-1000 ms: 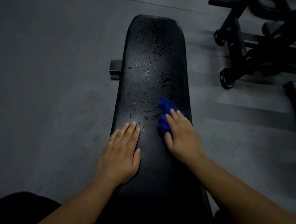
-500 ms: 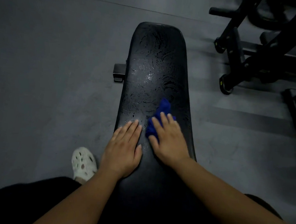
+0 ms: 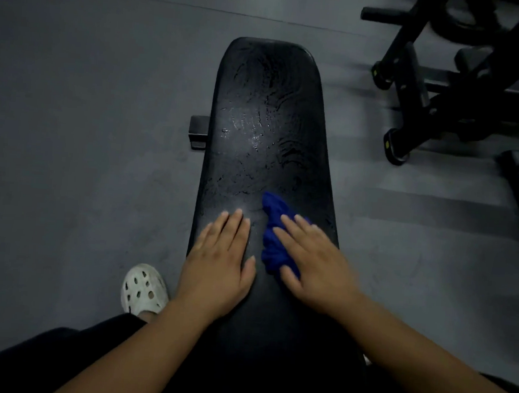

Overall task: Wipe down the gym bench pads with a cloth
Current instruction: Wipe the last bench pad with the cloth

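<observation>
A long black bench pad (image 3: pixel 266 129) runs away from me, its far half streaked with wet wipe marks. A bunched blue cloth (image 3: pixel 272 234) lies on the pad's near right part. My right hand (image 3: pixel 315 261) presses flat on the cloth with straight fingers, covering its right side. My left hand (image 3: pixel 220 261) rests flat on the pad just left of the cloth, fingers straight, holding nothing.
Grey gym floor surrounds the bench. A black machine frame (image 3: pixel 443 95) with wheeled feet stands at the right rear. A black bench foot (image 3: pixel 198 130) sticks out on the left. My white clog (image 3: pixel 142 289) is on the floor by the pad's left edge.
My right hand slid the cloth from the pad's right edge toward the middle, then back a little to the right. My left hand stayed pressed in place.
</observation>
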{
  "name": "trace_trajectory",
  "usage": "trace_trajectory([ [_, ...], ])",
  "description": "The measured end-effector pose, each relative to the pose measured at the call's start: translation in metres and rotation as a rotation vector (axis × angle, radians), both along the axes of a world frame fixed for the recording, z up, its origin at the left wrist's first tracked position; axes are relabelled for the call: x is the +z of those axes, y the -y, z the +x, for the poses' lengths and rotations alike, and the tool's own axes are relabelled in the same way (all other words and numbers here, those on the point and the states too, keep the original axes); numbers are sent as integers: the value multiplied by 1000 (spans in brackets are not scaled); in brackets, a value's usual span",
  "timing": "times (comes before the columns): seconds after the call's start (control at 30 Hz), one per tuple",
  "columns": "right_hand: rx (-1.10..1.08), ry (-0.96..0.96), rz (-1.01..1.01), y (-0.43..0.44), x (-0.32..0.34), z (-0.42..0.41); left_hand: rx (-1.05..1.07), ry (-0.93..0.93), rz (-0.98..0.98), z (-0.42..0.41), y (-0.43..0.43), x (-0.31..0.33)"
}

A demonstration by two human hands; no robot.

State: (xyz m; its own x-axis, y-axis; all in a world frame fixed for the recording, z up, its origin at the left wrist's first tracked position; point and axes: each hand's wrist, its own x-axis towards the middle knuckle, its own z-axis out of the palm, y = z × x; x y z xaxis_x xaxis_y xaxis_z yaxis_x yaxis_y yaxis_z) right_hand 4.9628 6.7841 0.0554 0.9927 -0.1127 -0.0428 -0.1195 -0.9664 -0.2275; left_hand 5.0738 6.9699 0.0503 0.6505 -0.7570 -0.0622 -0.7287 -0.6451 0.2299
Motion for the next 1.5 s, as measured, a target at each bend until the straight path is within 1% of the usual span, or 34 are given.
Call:
trace_trajectory([
  [0.07, -187, 48, 31, 26, 0, 38, 22, 24, -1, 29, 32, 0],
  [0.1, -278, 40, 52, 34, -1, 59, 34, 24, 6, 43, 45, -2],
  [0.13, -318, 30, 59, 35, -3, 74, 52, 24, 13, 54, 54, -4],
  [0.17, -290, 39, 52, 33, -3, 79, 60, 29, 21, 59, 59, -6],
  [0.23, -90, 47, 22, 28, -3, 65, 47, 25, 39, 60, 58, -6],
  [0.3, 105, -7, 25, 29, -2, 40, 34, 5, 42, 57, 55, -5],
  [0.37, 200, -42, 17, 43, -3, 32, 31, -2, 44, 57, 56, -3],
  [0.4, 183, -47, 17, 51, -4, 36, 32, -5, 44, 58, 57, -2],
  [0.43, 111, -49, 39, 59, -2, 44, 37, -7, 40, 58, 58, -1],
  [0.5, -116, -40, 70, 64, 4, 68, 43, -12, 37, 59, 58, -1],
  [0.57, -294, -44, 88, 45, 8, 82, 44, -19, 27, 58, 57, 0],
  [0.6, -279, -20, 79, 31, 8, 81, 42, -31, 13, 59, 56, 0],
  [0.7, 43, -58, 46, -5, 6, 39, 2, -69, -35, 63, 53, 1],
  [0.77, 174, -85, 10, 0, 5, 17, -1, -104, -81, 60, 42, 3],
  [0.8, 153, -83, -13, 6, 5, 18, 13, -122, -113, 57, 36, 6],
  [0.83, 63, -71, -13, 11, 6, 25, 30, -134, -141, 51, 30, 9],
  [0.9, -156, -53, 73, 1, 9, 46, 41, -155, -171, 34, 21, 16],
  [0.93, -193, -41, 148, -15, 11, 56, 44, -169, -187, 27, 17, 20],
  [0.97, -172, -32, 247, -32, 14, 61, 55, -194, -213, 23, 13, 23],
  [1.03, -101, -48, 509, -52, 24, 61, 127, -265, -250, 23, 4, 30],
  [1.07, -135, -39, 614, -49, 31, 56, 165, -284, -265, 23, -2, 33],
  [1.1, -210, -8, 645, -37, 32, 50, 186, -288, -265, 22, -7, 35],
  [1.13, -291, 35, 590, -22, 29, 44, 174, -263, -240, 18, -7, 37],
  [1.17, -356, 56, 460, -8, 25, 36, 119, -211, -185, 12, -4, 36],
  [1.2, -366, 60, 302, 2, 18, 28, 38, -165, -121, 4, 3, 32],
  [1.23, -341, 46, 188, 8, 10, 22, -33, -121, -59, -3, 11, 28],
  [1.27, -317, 22, 133, 11, 2, 18, -72, -78, 2, -8, 18, 22],
  [1.33, -309, 26, 95, 11, -5, 19, -54, -18, 42, -9, 19, 9],
  [1.4, -315, 53, 78, 9, -5, 20, -57, -14, 36, -14, 1, 6],
  [1.5, -317, 76, 57, 10, -5, 21, -178, -31, 77, -14, -30, 9],
])
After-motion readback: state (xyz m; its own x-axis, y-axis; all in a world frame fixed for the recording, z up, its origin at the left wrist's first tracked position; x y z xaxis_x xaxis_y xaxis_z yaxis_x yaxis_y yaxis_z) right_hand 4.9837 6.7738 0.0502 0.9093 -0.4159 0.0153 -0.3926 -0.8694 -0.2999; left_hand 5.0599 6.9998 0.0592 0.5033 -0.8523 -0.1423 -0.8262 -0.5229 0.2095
